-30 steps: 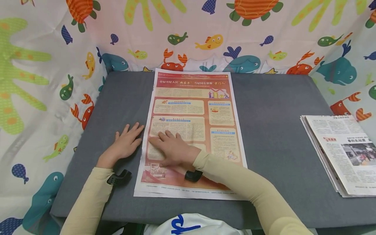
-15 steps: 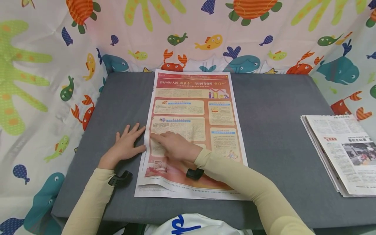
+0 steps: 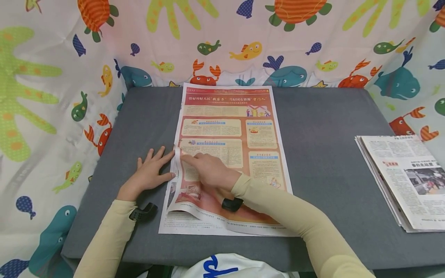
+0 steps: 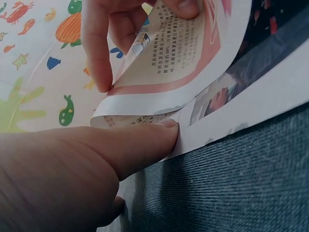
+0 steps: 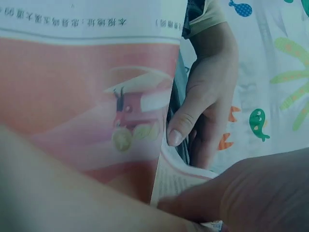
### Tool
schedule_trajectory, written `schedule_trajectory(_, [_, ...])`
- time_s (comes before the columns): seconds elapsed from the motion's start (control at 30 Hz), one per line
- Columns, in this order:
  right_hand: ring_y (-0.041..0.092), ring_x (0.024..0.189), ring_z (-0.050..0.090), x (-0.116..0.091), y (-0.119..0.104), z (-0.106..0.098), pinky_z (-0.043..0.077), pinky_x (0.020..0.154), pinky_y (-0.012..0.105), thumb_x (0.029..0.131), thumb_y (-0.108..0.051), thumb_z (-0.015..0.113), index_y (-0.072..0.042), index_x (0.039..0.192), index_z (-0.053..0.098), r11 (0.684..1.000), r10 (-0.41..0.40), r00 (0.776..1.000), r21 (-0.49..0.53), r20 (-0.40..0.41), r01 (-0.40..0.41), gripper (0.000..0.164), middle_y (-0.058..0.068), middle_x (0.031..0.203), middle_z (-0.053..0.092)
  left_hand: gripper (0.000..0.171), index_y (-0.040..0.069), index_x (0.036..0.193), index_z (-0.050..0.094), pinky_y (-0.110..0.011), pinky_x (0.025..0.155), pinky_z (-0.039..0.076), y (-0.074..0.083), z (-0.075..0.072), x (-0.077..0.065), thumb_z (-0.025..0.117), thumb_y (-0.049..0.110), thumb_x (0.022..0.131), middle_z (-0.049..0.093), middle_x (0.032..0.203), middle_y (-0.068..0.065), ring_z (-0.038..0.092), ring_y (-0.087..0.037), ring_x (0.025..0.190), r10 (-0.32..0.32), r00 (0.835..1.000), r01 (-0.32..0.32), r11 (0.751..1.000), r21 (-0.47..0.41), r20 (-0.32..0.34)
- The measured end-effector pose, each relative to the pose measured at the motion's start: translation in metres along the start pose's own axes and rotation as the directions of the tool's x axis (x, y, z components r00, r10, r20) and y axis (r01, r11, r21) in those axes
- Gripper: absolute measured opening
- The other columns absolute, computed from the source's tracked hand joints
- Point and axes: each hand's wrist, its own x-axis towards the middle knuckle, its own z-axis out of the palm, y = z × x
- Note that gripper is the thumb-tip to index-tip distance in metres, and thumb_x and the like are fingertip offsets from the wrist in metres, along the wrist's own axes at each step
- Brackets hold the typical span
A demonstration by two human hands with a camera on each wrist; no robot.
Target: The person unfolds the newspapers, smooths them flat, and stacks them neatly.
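Note:
A red-and-cream printed newspaper (image 3: 262, 135) lies on the grey table in front of the person. My left hand (image 3: 147, 175) rests at its left edge with fingers spread and straight; in the left wrist view the left thumb (image 4: 145, 142) touches the edge of a lower sheet. My right hand (image 3: 213, 172) lies on the upper sheet, its index finger extended towards the left edge. The left wrist view has the right index finger (image 4: 100, 58) and thumb apart, both touching the sheet. That sheet's lower left corner is raised and bowed, exposing a sheet beneath.
A stack of folded newspapers (image 3: 403, 183) sits at the right side of the grey table (image 3: 323, 154). Curtains (image 3: 222, 34) printed with sea animals hang behind and at both sides. Each wrist wears a black band (image 3: 143, 211).
My right hand has gone from spread fingers to an extended index finger, drifting slightly right. The upper sheet's left edge has shifted right and buckled, uncovering the one below. My left hand has barely moved.

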Motion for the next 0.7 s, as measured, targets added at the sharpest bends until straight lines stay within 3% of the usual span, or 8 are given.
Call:
schedule_trajectory(0.2, [0.018, 0.113, 0.059, -0.003, 0.003, -0.011, 0.053, 0.094, 0.032, 0.099, -0.007, 0.06, -0.032, 0.16, 0.035, 0.993, 0.04, 0.999, 0.11, 0.017, -0.041, 0.07, 0.006, 0.14, 0.059, 0.074, 0.015, 0.157, 0.04, -0.086, 0.109, -0.001, 0.003, -0.001, -0.001, 0.069, 0.036, 0.093, 0.012, 0.169, -0.028, -0.001, -0.06, 0.153, 0.012, 1.0, -0.012, 1.0, 0.011, 0.003])
schedule_trajectory(0.43, [0.019, 0.11, 0.06, -0.011, 0.004, -0.028, 0.054, 0.088, 0.032, 0.094, 0.007, 0.057, -0.027, 0.159, 0.038, 0.996, 0.008, 1.0, 0.087, 0.002, -0.008, 0.076, 0.008, 0.138, 0.061, 0.073, 0.015, 0.157, 0.042, -0.086, 0.109, 0.0, 0.003, 0.0, -0.001, 0.069, 0.036, 0.092, 0.014, 0.169, -0.028, 0.0, -0.06, 0.153, 0.01, 1.0, -0.01, 1.0, 0.014, -0.016])
schedule_trajectory(0.7, [0.019, 0.123, 0.057, -0.025, 0.005, -0.057, 0.054, 0.095, 0.033, 0.09, 0.009, 0.061, -0.022, 0.159, 0.039, 0.993, -0.03, 0.998, 0.111, -0.055, 0.036, 0.079, 0.005, 0.151, 0.054, 0.073, 0.015, 0.156, 0.043, -0.086, 0.109, 0.0, 0.003, 0.003, -0.001, 0.071, 0.036, 0.091, 0.016, 0.168, -0.028, 0.002, -0.06, 0.153, 0.009, 0.999, -0.008, 1.0, 0.023, -0.038])
